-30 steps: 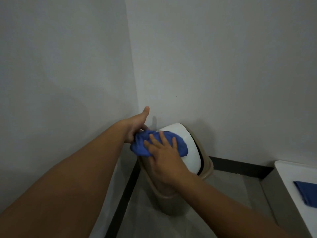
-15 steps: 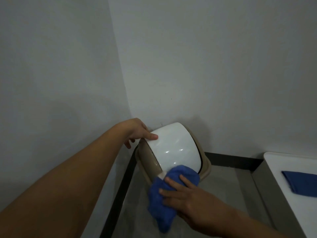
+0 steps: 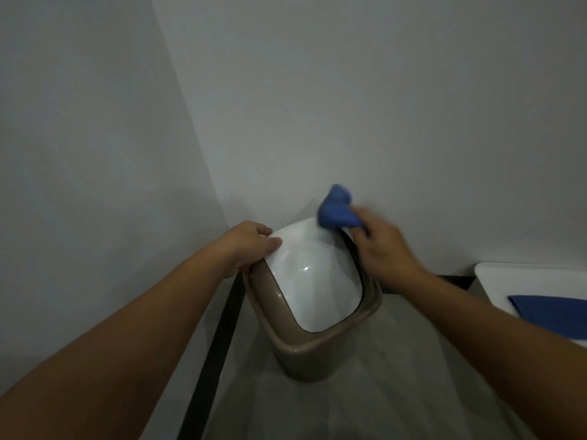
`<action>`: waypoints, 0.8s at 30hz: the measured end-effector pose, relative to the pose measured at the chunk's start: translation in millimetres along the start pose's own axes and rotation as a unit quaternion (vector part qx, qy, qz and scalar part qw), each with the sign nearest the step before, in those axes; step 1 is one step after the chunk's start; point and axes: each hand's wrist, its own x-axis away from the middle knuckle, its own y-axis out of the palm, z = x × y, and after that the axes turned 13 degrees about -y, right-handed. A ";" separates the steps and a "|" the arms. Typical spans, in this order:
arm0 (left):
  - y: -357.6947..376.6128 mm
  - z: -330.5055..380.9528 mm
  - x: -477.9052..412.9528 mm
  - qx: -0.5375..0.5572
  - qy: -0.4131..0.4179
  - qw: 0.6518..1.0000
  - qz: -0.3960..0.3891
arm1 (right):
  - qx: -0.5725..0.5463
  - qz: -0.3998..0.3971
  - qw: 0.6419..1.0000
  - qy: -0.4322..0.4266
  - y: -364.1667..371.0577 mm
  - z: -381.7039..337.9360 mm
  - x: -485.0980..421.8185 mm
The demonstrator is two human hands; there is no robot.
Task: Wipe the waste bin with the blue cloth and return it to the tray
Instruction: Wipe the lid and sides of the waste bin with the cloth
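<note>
While the left hand (image 3: 251,247) is gripping the waste bin (image 3: 317,350) steady, the right hand (image 3: 384,249) is rubbing the clutched blue cloth (image 3: 336,211) at one o'clock.

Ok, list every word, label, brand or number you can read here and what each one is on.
No readable text anywhere in this view.
The waste bin and its white lid show no print.
The blue cloth in the right hand, the tray and the folded cloth on it are plain.

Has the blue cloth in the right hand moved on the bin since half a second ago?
Yes. The blue cloth went from the near front of the waste bin up to the far edge of its white lid.
</note>
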 end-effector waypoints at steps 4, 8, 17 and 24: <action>16.4 5.9 -5.6 -0.065 0.064 0.993 0.071 | 0.157 -0.140 0.977 -0.025 54.5 4.2 28.9; 27.3 4.8 -12.6 -0.033 0.074 0.992 0.097 | 0.175 -0.263 0.943 -0.105 73.1 -5.6 77.1; 40.7 -2.5 -24.9 -0.084 0.134 0.966 0.203 | -0.195 -0.063 0.977 0.052 -21.7 -16.4 50.8; 37.2 -5.9 -25.2 -0.085 0.181 0.962 0.189 | -0.173 0.152 0.959 0.166 -35.7 40.8 -0.3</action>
